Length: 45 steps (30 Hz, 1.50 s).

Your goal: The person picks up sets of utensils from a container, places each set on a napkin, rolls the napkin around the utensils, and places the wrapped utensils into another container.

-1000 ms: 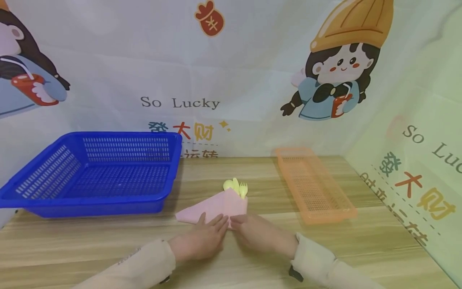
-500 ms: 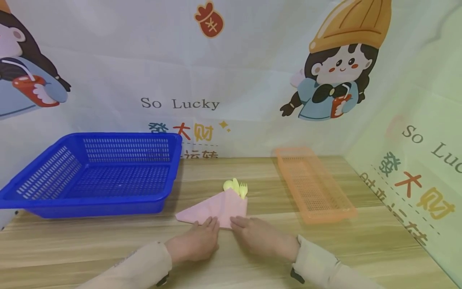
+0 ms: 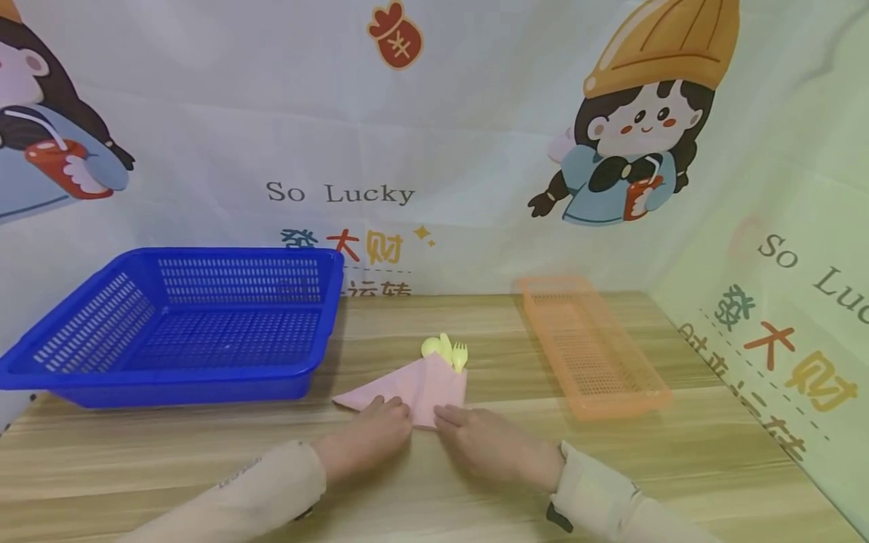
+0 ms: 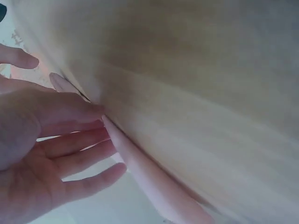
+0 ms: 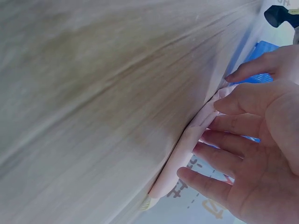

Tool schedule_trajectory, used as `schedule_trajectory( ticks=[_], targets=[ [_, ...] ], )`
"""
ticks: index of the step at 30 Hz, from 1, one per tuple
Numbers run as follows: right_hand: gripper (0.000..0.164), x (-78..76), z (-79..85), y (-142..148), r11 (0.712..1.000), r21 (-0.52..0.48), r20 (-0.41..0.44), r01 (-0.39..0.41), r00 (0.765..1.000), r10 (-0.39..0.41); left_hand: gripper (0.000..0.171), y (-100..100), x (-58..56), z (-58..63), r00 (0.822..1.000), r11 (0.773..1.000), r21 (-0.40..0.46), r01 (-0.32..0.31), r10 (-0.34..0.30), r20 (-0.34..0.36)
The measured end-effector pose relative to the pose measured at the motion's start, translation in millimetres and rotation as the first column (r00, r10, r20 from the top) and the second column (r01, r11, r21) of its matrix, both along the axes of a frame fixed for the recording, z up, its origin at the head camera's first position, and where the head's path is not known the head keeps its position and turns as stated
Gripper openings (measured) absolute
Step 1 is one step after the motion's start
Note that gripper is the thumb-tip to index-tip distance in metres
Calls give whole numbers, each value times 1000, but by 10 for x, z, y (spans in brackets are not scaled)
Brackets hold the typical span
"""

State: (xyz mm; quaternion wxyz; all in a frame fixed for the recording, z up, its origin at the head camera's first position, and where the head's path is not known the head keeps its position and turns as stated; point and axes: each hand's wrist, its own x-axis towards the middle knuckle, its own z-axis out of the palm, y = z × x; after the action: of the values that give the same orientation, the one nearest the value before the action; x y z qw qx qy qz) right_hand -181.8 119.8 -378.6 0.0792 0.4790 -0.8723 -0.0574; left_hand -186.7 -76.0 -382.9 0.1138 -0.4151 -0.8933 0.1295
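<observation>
A folded pink napkin (image 3: pixel 440 388) lies on the wooden table in the middle of the head view. Out of its top fold stick the ends of a pale yellow spoon (image 3: pixel 431 347), knife (image 3: pixel 444 345) and fork (image 3: pixel 459 356); their lower parts are hidden inside. My left hand (image 3: pixel 373 437) pinches the napkin's near edge between thumb and fingers, and the pointed left corner is slightly raised. In the left wrist view the pink edge (image 4: pixel 145 175) runs out from under the thumb tip. My right hand (image 3: pixel 492 445) rests its extended fingers on the napkin's lower right part.
A large blue basket (image 3: pixel 204 383) stands to the left, with nothing visible inside. To the right is a narrow orange basket (image 3: pixel 614 407). A printed cloth (image 3: pixel 468 151) with cartoon figures hangs behind the table (image 3: pixel 489 324).
My left hand has gone from lying flat on the napkin to pinching its near edge, and the left corner has lifted a little. My right hand has stayed in place.
</observation>
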Motion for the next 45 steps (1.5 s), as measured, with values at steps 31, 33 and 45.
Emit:
schedule_trajectory(
  ticks=[31, 33, 45],
  targets=[
    [38, 11, 70, -63, 999, -21, 35, 40, 999, -40, 6, -88, -379, -70, 852, 912, -177, 370, -409, -326],
    [36, 7, 61, -84, 998, -39, 38, 45, 998, -43, 10, -95, -385, -66, 854, 908, -182, 378, -418, -311],
    [29, -36, 21, -126, 998, 30, -53, 60, 997, -59, 11, -50, -409, -21, 812, 889, -220, 400, -456, -365]
  ],
)
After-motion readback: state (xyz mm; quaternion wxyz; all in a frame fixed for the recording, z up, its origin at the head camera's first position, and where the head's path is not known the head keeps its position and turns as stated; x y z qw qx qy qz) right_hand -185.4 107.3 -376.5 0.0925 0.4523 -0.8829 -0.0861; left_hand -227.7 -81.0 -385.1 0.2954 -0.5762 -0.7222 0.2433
